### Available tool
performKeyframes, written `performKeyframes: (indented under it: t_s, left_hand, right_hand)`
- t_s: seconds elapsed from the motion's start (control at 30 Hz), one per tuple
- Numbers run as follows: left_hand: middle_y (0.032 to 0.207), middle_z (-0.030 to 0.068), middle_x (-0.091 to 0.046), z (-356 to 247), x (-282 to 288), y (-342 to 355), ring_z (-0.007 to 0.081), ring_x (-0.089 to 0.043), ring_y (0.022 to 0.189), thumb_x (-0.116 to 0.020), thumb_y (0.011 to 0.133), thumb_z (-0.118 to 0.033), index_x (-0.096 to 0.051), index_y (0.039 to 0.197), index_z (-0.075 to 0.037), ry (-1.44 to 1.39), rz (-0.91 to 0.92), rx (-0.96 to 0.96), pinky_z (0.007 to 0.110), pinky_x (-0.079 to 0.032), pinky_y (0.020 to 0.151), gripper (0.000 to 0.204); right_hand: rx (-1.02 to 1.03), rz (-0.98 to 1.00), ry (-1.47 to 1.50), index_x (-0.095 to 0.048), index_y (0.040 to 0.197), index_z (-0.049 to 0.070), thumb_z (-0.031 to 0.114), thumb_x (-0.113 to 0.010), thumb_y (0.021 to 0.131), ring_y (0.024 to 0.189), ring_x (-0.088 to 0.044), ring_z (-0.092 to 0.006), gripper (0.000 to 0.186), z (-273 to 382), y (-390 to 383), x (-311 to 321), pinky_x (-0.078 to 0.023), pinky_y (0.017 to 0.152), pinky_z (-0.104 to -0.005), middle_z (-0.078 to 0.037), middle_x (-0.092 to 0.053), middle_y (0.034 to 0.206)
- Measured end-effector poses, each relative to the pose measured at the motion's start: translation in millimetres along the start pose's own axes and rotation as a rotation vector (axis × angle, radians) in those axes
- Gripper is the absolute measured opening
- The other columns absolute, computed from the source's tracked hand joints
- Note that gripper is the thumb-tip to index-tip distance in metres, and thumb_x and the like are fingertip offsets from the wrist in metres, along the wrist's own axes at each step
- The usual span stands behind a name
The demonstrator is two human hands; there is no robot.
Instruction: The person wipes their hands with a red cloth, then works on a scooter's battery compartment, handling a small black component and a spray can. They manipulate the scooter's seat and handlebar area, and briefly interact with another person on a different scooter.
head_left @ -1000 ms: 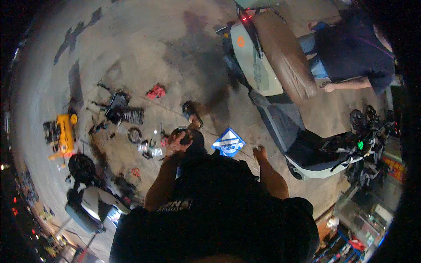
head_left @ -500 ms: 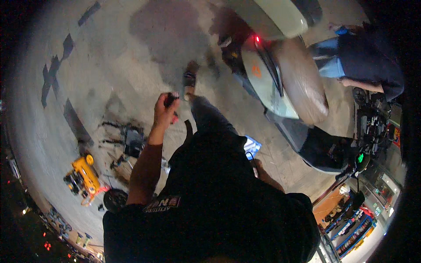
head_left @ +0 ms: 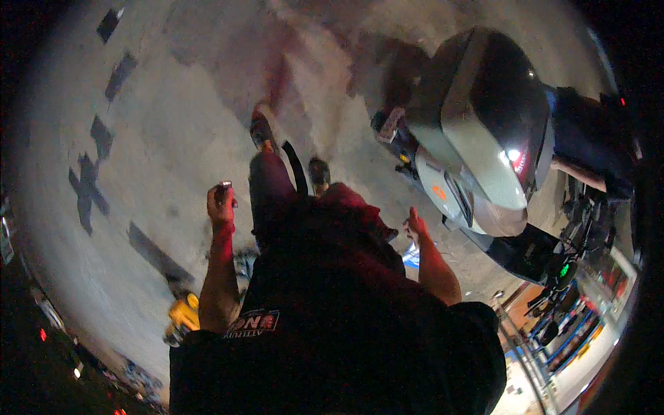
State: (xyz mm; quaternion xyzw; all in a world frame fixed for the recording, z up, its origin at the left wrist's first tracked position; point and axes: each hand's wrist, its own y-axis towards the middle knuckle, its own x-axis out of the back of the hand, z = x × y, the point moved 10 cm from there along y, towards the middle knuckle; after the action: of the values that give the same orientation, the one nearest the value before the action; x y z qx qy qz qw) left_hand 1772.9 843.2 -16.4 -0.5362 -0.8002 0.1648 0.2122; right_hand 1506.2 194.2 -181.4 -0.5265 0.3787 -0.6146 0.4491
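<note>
My left hand (head_left: 220,203) is out to the left with bent fingers, closed around a small dark object (head_left: 225,185) with a pale, shiny end. What kind of thing it is, I cannot make out. Over on the right, my right hand (head_left: 415,225) hangs beside my hip. One digit points up, but blur hides whether the others hold anything. A blue and white item (head_left: 412,256) shows just below that hand, partly covered by my arm. My feet are in mid-stride on the grey floor.
A pale scooter with a large rear box (head_left: 477,117) stands to the right, and a person in dark clothes (head_left: 591,145) is beyond it. A yellow machine (head_left: 184,312) is at lower left. Shelving with blue rails (head_left: 570,339) stands at lower right. Dark patches (head_left: 86,190) mark the floor.
I have stepped forward and the view has shifted. My left hand is lower and further left, still closed on its object. My right hand has swung forward. The scooter's rear box shows more fully.
</note>
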Motion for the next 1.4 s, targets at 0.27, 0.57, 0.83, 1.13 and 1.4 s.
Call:
performKeyframes:
  t_s: [0.27,0.57,0.83,1.13,1.4]
  left_hand:
    - [0.082,-0.0015,-0.058,-178,-210,196,0.0091,-0.052,0.069,-0.069,0.091,-0.023,-0.06,0.109,-0.007,0.204,0.682,-0.062,0.026,-0.043,0.063,0.026]
    - [0.113,0.0112,-0.061,-270,-540,214,0.0294,-0.057,0.108,-0.067,0.081,-0.007,-0.057,0.111,-0.006,0.404,1.347,-0.593,0.046,-0.039,0.099,0.032]
    - [0.122,0.0168,-0.056,-352,-703,108,0.0365,-0.054,0.114,-0.067,0.07,0.001,-0.054,0.12,-0.005,0.672,1.634,-1.181,0.048,-0.037,0.1,0.052]
    - [0.128,0.0183,-0.052,-345,-885,44,0.0383,-0.054,0.115,-0.072,0.075,-0.01,-0.055,0.125,-0.003,0.717,2.491,-0.957,0.047,-0.044,0.097,0.053]
    - [0.121,0.0136,-0.056,-305,-1056,-10,0.0253,-0.064,0.099,-0.07,0.083,-0.012,-0.058,0.122,-0.001,1.202,2.582,-0.662,0.036,-0.053,0.086,0.042]
  right_hand:
    - [-0.086,-0.197,-0.174,-0.071,0.104,0.002,0.055,-0.053,0.096,0.069,-0.062,-0.0213,0.057,58,-64,-165,-0.05,0.067,-0.0372,-0.007,-0.063,0.069]
    - [0.569,-0.449,0.922,-0.06,0.121,0.003,0.029,-0.055,0.101,0.089,-0.063,-0.0167,0.033,495,-143,-131,-0.053,0.078,-0.0316,-0.008,-0.067,0.107]
    - [0.378,-0.265,1.451,-0.052,0.135,0.001,0.039,-0.044,0.104,0.114,-0.058,-0.0267,0.049,675,-111,-33,-0.047,0.095,-0.0345,-0.016,-0.059,0.129]
    - [0.171,-0.71,2.357,-0.056,0.12,0.008,0.038,-0.044,0.1,0.09,-0.059,-0.0226,0.038,691,-52,104,-0.05,0.08,-0.0363,-0.007,-0.061,0.099]
    - [0.336,-1.005,2.752,-0.054,0.118,0.011,0.019,-0.059,0.09,0.076,-0.057,-0.0204,0.03,664,-30,210,-0.048,0.069,-0.0382,-0.006,-0.059,0.088]
